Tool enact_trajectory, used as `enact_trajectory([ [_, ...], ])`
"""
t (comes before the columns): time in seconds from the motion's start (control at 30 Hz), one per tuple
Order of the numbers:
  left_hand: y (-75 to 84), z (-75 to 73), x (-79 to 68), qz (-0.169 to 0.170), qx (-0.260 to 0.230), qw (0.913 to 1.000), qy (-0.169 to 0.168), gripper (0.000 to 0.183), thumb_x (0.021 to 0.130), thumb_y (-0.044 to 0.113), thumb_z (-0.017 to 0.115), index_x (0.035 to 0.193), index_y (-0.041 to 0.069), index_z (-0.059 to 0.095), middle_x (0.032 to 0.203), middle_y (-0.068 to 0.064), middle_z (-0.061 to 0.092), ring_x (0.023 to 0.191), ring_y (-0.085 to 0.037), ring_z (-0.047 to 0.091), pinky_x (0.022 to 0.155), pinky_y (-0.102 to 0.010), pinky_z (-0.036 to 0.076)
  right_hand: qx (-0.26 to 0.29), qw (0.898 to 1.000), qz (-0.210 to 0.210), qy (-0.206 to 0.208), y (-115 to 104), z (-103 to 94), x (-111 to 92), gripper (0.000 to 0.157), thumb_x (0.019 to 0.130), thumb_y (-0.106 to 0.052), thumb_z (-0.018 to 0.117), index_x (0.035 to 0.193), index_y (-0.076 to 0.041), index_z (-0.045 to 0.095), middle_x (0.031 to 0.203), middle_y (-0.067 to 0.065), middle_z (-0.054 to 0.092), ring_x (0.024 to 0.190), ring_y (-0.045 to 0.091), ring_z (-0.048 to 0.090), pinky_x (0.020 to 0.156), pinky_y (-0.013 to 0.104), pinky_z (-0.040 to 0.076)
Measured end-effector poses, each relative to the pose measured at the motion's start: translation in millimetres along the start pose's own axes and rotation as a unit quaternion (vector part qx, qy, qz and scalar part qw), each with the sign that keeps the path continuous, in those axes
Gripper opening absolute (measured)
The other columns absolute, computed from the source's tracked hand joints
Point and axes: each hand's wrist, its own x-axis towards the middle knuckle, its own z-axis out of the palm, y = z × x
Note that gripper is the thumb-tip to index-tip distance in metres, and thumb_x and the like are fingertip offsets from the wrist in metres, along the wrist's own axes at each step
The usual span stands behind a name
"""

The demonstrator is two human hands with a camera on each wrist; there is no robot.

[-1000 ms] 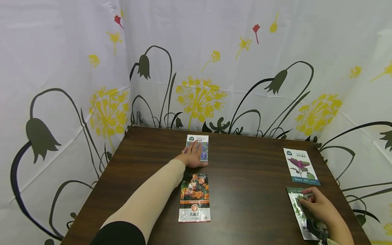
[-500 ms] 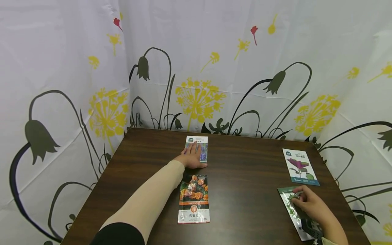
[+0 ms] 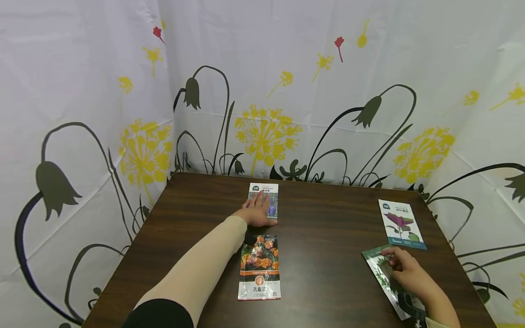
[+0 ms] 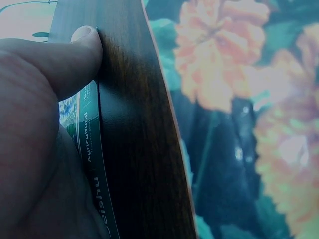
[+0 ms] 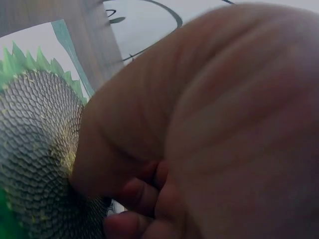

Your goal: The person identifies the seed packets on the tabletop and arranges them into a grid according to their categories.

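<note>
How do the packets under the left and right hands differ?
The purple-flower packet lies nearly straight in the head view; the green-edged packet slants. The left hand lies flat on the purple-flower packet; the curled right hand touches the green-edged packet. The purple-flower packet sits farther back, the green-edged packet nearer. Both show some white and are partly hidden.

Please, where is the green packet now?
In the head view, the green packet lies at the lower right of the table, partly under the right hand and nearer the camera than the purple-flower packet.
</note>
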Motion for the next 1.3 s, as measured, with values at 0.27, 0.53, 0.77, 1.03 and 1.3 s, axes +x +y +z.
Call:
enact_trajectory([
  [0.27, 3.3, -0.1, -3.5, -0.004, 0.01, 0.9999, 0.001, 0.113, 0.104, 0.074, 0.054, 0.174, 0.023, -0.019, 0.179, -0.005, -0.034, 0.169, -0.03, -0.027, 0.137, -0.057, -0.007, -0.031, 0.998, -0.049, 0.018, -4.6, 4.5, -0.5, 0.058, 0.075, 0.01, 0.076, 0.128, -0.012, 0.07, 0.114, 0.01, 0.058, 0.101, 0.011, 0.047, 0.079, 0.025, 0.043],
  [0.53, 1.4, 1.3, 1.8, -0.001, 0.005, 0.9999, 0.009, 0.115, 0.102, 0.073, 0.057, 0.175, 0.022, -0.017, 0.18, -0.006, -0.032, 0.169, -0.032, -0.025, 0.137, -0.059, -0.005, -0.032, 0.991, -0.12, 0.059, -3.6, 12.0, 2.3, 0.048, 0.075, 0.014, 0.076, 0.105, -0.024, 0.074, 0.112, 0.001, 0.059, 0.103, -0.003, 0.041, 0.085, 0.023, 0.036],
  [0.77, -1.7, 2.5, 5.1, -0.002, 0.005, 0.9999, 0.013, 0.116, 0.101, 0.075, 0.058, 0.175, 0.023, -0.015, 0.18, -0.005, -0.031, 0.17, -0.032, -0.023, 0.137, -0.06, -0.005, -0.058, 0.986, -0.132, 0.081, -10.9, 15.9, 3.1, 0.049, 0.077, 0.012, 0.078, 0.108, -0.026, 0.079, 0.112, -0.002, 0.064, 0.108, -0.003, 0.037, 0.091, 0.027, 0.026],
  [1.03, 0.9, 0.7, -0.4, -0.001, -0.001, 1.0, 0.009, 0.114, 0.103, 0.073, 0.056, 0.175, 0.022, -0.016, 0.179, -0.005, -0.033, 0.169, -0.031, -0.025, 0.136, -0.059, -0.007, -0.05, 0.99, -0.123, 0.041, -14.2, 15.8, 3.7, 0.04, 0.088, -0.003, 0.087, 0.118, -0.029, 0.079, 0.115, -0.006, 0.061, 0.108, 0.005, 0.041, 0.089, 0.025, 0.035],
  [1.3, 0.7, -0.9, -0.5, 0.0, -0.004, 1.0, 0.004, 0.113, 0.104, 0.071, 0.057, 0.174, 0.022, -0.017, 0.179, -0.005, -0.034, 0.169, -0.031, -0.026, 0.137, -0.058, -0.008, -0.036, 0.984, -0.17, 0.042, -17.3, 25.5, 8.9, 0.046, 0.09, -0.005, 0.087, 0.131, -0.023, 0.077, 0.124, -0.003, 0.065, 0.114, 0.0, 0.043, 0.092, 0.022, 0.036],
])
